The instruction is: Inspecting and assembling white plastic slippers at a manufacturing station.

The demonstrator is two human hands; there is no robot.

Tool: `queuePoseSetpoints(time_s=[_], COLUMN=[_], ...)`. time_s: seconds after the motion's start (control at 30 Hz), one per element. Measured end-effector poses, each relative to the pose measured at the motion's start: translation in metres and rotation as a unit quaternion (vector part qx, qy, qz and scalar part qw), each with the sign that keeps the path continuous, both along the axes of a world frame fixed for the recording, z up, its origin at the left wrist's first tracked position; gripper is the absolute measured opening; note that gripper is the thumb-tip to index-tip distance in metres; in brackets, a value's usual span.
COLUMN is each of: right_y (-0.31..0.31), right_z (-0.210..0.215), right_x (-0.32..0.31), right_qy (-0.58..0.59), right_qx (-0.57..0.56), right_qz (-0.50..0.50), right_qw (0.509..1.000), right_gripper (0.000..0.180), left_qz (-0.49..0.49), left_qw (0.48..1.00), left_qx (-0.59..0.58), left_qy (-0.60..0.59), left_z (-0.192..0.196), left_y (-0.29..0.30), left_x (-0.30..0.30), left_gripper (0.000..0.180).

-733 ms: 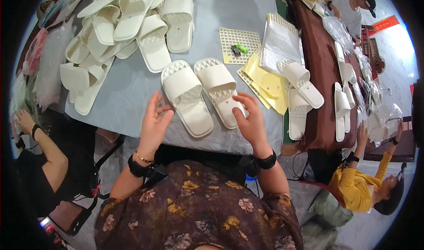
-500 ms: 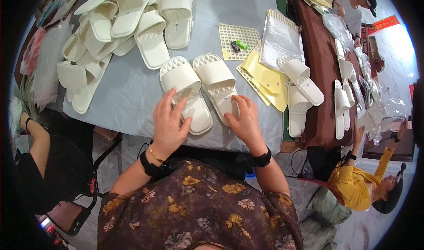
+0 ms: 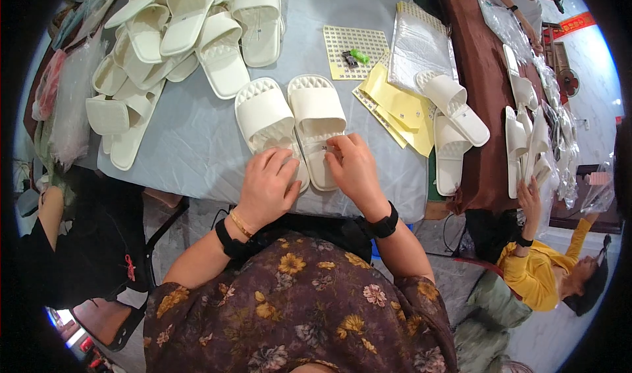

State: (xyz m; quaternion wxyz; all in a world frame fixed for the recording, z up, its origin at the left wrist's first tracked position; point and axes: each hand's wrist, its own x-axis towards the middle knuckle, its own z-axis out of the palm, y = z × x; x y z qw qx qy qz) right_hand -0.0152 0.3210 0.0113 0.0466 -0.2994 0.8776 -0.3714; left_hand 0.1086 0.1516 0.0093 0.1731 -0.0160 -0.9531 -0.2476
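Two white open-toe slippers lie side by side in front of me, toes pointing away. My left hand (image 3: 266,182) is closed over the heel end of the left slipper (image 3: 264,113), its fingers bent on the insole and the thumb low by the heel. My right hand (image 3: 355,172) curls round the outer edge of the right slipper (image 3: 317,103). Its thumb and forefinger touch the insole beside a small dark size mark (image 3: 324,148). The hands partly cover both heels. The slippers nearly touch along their inner edges.
A pile of white slippers (image 3: 178,27) fills the table's far left. To the right are a yellow label sheet (image 3: 336,57) bearing a small green item (image 3: 359,56), yellow papers (image 3: 398,103), a silvery bag (image 3: 420,60) and two stacked slippers (image 3: 451,156). A co-worker in yellow (image 3: 533,267) handles slippers on the right.
The right slipper's heel has swung left, bringing the pair nearly parallel. My left hand has settled onto the left heel, and my right hand has shifted left with its slipper.
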Motion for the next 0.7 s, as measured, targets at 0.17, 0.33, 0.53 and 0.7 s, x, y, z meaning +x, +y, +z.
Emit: queuePoseSetpoints(time_s=[0.17,0.33,0.53,0.7], right_y=[-0.007,-0.009,-0.009,-0.008], right_z=[-0.005,-0.005,-0.011,-0.01], right_x=[-0.002,-0.004,-0.003,-0.004], right_qy=[0.001,-0.02,-0.024,-0.039], right_qx=[0.003,0.023,0.007,0.01], right_qz=[0.007,0.005,-0.006,-0.008], right_qw=[1.0,1.0,1.0,0.999], right_gripper=[0.012,0.01,0.014,0.012], left_qz=[-0.036,0.063,-0.078,-0.042], left_qw=[0.999,0.989,0.991,0.997], left_qx=[0.024,0.127,0.109,0.058], left_qy=[-0.029,0.049,0.031,0.003], left_z=[0.002,0.004,-0.009,-0.011], left_y=[0.0,0.002,0.0,0.011], left_x=[0.004,-0.003,-0.012,-0.028], left_gripper=[0.038,0.039,0.044,0.049])
